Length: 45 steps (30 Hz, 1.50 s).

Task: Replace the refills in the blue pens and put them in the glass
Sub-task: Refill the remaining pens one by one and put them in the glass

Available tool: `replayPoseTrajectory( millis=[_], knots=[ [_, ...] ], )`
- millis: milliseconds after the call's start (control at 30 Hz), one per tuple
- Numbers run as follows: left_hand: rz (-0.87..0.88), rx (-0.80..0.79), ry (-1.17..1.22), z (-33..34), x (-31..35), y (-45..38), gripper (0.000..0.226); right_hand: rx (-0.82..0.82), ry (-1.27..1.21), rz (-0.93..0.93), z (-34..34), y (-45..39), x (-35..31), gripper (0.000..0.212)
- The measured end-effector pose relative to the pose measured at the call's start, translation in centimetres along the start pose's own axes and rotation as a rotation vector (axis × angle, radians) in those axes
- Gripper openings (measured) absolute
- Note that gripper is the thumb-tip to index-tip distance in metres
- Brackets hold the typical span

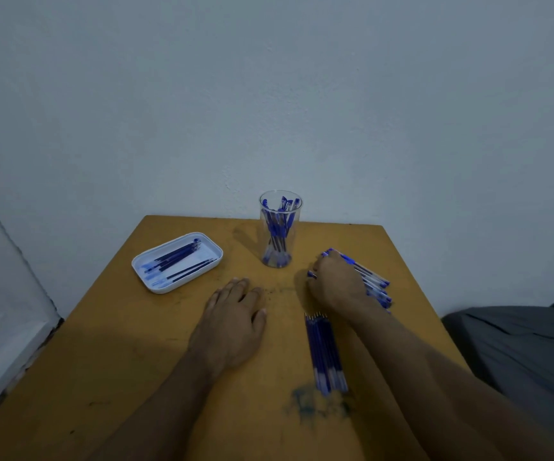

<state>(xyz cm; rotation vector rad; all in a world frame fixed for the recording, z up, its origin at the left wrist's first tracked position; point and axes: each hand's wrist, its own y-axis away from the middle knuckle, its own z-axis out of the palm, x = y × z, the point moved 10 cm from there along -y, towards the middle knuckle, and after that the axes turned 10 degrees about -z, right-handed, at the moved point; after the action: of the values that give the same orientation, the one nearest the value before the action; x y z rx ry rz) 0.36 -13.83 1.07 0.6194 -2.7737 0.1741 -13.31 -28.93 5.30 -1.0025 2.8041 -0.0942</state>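
While the left hand [232, 322] rests flat, fingers loosely together, on the table [129, 354], the right hand [337, 282] curls over the blue pens [373, 282]; whether it pinches one I cannot tell. Judged: fetching the next pen, then a refill [325, 352], beside the half-filled glass [279, 229].

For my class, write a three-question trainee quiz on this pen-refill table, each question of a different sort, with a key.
1. True or false: the glass already holds blue pens.
2. Multiple choice: the right hand rests on A) the white tray, B) the pile of pens, C) the loose refills.
3. Fill in: the left hand lies flat on the ____.

Key: 1 true; 2 B; 3 table.
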Motion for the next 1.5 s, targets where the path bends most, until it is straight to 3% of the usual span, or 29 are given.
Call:
replayPoseTrajectory(
  millis=[300,633,700,833,933,1033,1267,1500],
  knots=[
    [0.0,-0.012,-0.008,-0.3,0.2,0.2,0.057,-0.057,0.154,-0.072,0.9,-0.7,-1.0,0.023],
    [0.012,-0.015,0.006,-0.5,0.2,0.3,0.056,0.213,0.062,-0.183,-6.4,1.2,-5.3,0.019],
    [0.027,-0.028,0.091,-0.7,0.2,0.3,0.058,0.232,-0.11,-0.138,-8.2,2.2,-6.0,0.018],
    [0.014,-0.005,0.447,-2.5,0.0,1.3,0.067,0.158,-0.745,-0.015,-7.0,4.2,-6.5,0.019],
    [0.039,-0.02,0.813,-3.9,0.4,3.2,0.059,0.088,-1.159,0.082,-3.7,6.2,-7.0,0.02],
    [-0.014,-0.114,0.925,-4.0,0.7,3.9,0.045,0.052,-1.436,0.179,-1.0,7.3,-7.4,0.018],
    [-0.077,-0.231,0.931,-2.4,-0.5,3.7,0.027,-0.037,-1.661,0.258,2.1,8.6,-7.7,0.023],
    [-0.069,-0.257,0.839,-1.7,-0.7,3.1,0.023,-0.075,-1.631,0.208,2.7,8.3,-7.5,0.02]
  ],
)
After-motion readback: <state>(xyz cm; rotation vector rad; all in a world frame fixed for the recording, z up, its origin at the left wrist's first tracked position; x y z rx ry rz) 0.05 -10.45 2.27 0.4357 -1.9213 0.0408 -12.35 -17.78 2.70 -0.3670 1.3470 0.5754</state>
